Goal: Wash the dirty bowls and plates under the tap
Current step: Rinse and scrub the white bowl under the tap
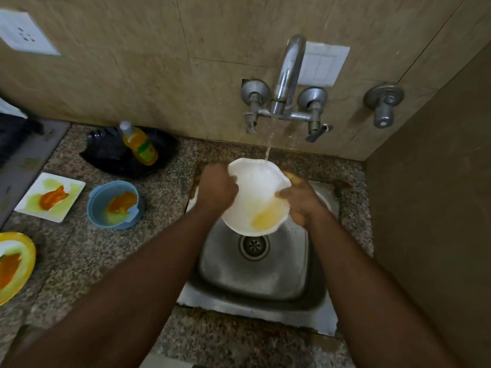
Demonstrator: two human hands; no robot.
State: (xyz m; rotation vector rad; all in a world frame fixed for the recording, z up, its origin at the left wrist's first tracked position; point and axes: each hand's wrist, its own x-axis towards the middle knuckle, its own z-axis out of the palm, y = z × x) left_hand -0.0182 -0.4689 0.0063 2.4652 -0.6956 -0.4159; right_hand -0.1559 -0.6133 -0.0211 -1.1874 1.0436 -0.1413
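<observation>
A: Head view, over the sink (316,277). White bowl (256,197) held up above the drain (253,247), tilted, rim scalloped, yellow-tinted water pooled in the low side.

B: Hands?

A: Left hand (216,189) curled round the left rim, thumb over the edge. Right hand (300,201) gripping the right rim, thumb inside the bowl, fingers behind.

B: Water?

A: Running from the tap (288,75), thin stream landing on the far rim of the bowl.

B: Other dishes?

A: All on the bench (87,251), left of the sink. Blue bowl (114,205) nearest, orange and yellow smears inside. Square white plate (50,196) just beyond it to the left, smeared orange and pale green. Yellow plate (14,264) at the left edge, partly cut off, orange residue on it.

B: Behind those?

A: Dark tray (106,155) against the wall, bottle of yellow dish liquid (139,144) lying tilted on it.

B: On the wall?

A: Socket plate (24,33) upper left, switch plate (322,65) behind the tap, separate valve (384,103) to the right.
</observation>
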